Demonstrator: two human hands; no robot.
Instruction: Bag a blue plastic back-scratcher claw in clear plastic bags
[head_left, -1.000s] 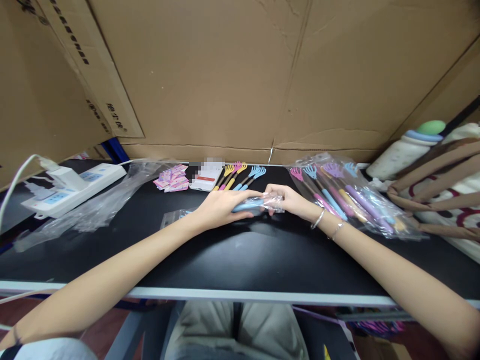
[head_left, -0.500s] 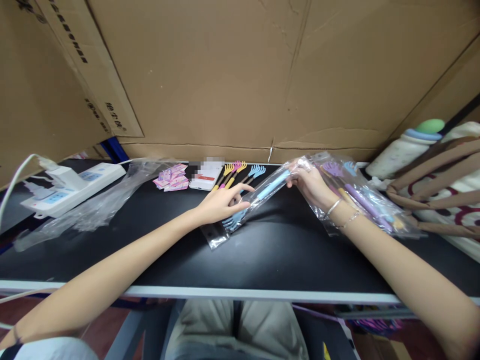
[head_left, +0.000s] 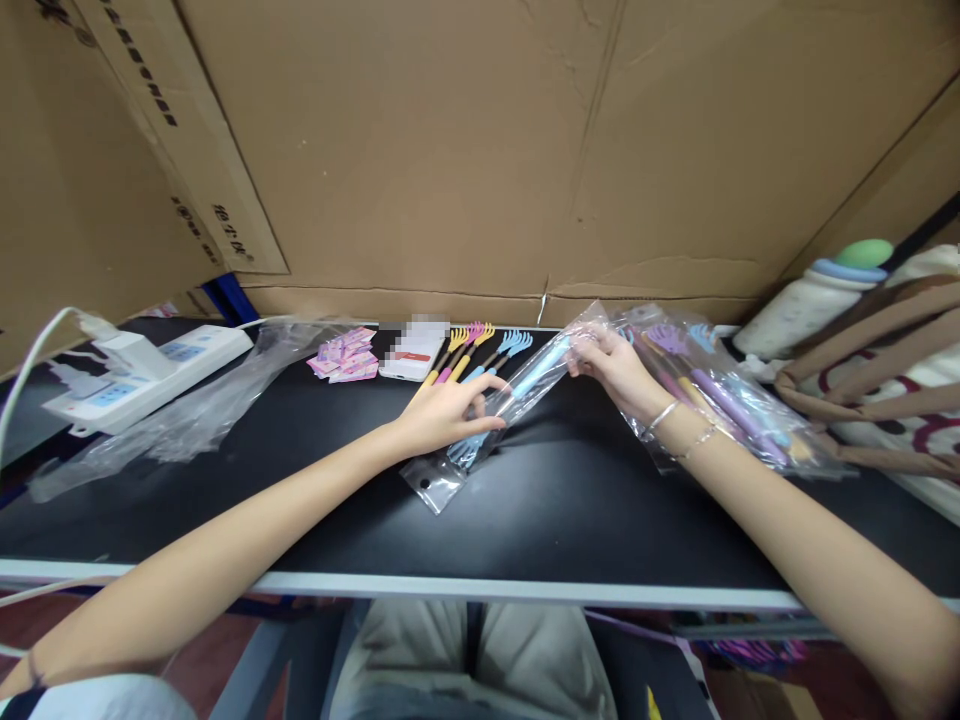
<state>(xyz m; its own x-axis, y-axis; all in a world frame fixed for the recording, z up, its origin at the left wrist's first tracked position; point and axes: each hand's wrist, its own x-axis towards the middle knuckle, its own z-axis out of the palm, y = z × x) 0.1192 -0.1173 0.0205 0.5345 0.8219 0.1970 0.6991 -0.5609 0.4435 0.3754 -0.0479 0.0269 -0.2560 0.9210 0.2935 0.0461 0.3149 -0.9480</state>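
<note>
The left hand (head_left: 442,412) pinches the middle of a clear bag (head_left: 495,410) holding a blue back scratcher (head_left: 525,385), while the right hand (head_left: 615,365) grips the bag's upper end, lifted off the worktop (head_left: 525,510) near its back edge. The bag's lower end touches the worktop. To do this step well, the right hand should keep the mouth end taut while the left fingers steady the handle, so the film does not bunch.

Counted: 1 bagged scratcher in hand; about 5 loose scratchers (head_left: 480,350) lie at the back edge, though overlaps make that uncertain; 1 pile of bagged scratchers (head_left: 712,390) sits toward the right; 1 power strip (head_left: 142,375) sits at the back left corner.
</note>
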